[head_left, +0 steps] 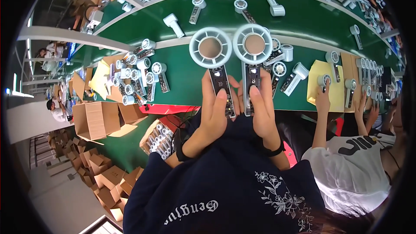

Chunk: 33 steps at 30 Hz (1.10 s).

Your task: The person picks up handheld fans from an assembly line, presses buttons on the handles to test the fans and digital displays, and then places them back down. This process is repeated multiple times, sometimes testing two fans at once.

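Note:
My left hand (214,112) is closed round the handle of a pale grey handheld fan (211,47), with the thumb on the dark circuit board that shows along its open handle. A second handheld fan (253,45) of the same kind is in my right hand (262,108), its thumb also resting on the exposed board. Both fans stand side by side, round heads away from me and brown-grey discs at their centres. Behind the right-hand fan, more fans (296,78) lie on the green table (182,73), partly hidden by it.
A pile of fans (134,76) lies at the left beside cardboard. Beyond, a green conveyor belt (225,6) carries several scattered fans. At the right a co-worker's hand (322,99) touches a fan on yellow paper (333,99). Open cartons (102,119) stand at the lower left, near a box of fans (159,141).

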Tool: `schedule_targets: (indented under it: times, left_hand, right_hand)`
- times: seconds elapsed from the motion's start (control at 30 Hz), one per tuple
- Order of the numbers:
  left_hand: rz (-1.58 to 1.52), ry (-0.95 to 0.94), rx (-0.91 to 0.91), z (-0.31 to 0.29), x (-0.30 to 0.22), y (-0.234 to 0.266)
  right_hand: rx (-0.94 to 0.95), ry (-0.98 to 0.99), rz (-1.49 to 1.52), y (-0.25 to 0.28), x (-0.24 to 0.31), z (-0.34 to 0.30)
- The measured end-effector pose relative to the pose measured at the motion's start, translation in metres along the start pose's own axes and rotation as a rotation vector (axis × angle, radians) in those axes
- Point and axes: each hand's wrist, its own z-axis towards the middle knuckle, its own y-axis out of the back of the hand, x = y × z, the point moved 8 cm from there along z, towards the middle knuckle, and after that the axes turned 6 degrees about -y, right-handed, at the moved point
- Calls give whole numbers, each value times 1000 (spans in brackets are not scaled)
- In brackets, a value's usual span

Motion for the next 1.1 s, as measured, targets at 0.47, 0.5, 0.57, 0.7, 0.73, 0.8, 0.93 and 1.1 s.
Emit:
schedule_targets:
  times: [0.47, 0.5, 0.57, 0.7, 0.73, 0.8, 0.93, 1.1]
  left_hand:
    - [26, 117, 47, 64, 35, 14]
    - [43, 119, 41, 68, 35, 17]
    - [75, 118, 24, 78, 36, 27]
    - [191, 119, -13, 88, 46, 49]
    - [192, 126, -28, 90, 48, 55]
    - [164, 115, -66, 94, 49, 64]
    - [110, 156, -130, 99, 54, 80]
    - [88, 213, -182, 104, 68, 97]
  right_hand:
    - [-200, 58, -110, 41, -14, 58]
    - [-183, 34, -90, 39, -14, 65]
    - [-163, -9, -64, 39, -21, 77]
    - [-133, -65, -62, 37, -42, 100]
    - [-148, -65, -76, 36, -45, 105]
    - [-182, -62, -107, 35, -51, 116]
    - [-164, -101, -49, 33, -58, 134]
    - [-163, -173, -97, 41, -69, 150]
